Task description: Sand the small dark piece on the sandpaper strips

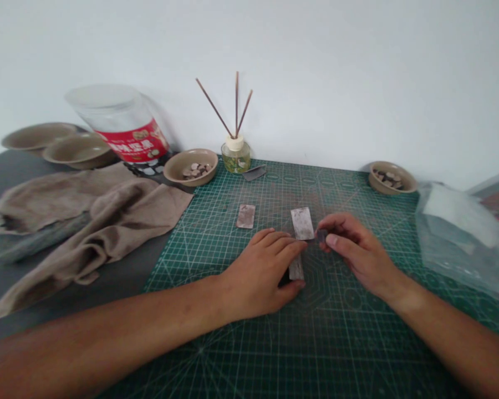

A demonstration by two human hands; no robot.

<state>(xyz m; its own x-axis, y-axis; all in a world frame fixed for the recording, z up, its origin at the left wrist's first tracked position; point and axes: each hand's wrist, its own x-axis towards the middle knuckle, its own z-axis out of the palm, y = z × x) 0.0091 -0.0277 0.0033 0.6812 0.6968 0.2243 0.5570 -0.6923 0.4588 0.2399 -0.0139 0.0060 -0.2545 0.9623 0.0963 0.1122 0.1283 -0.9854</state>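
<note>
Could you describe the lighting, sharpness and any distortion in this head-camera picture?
In the head view, light is soft and even, leaving only faint shadows beside the left hand; the clear plastic bag shows a pale glare; the wide lens bows the grid of the green cutting mat; detail is soft overall, so the small dark piece at the right hand is blurred.

On the green cutting mat, the left hand presses down a pale flat strip, while the right hand pinches a small dark piece at its edge; a second strip lies farther along the mat.
</note>
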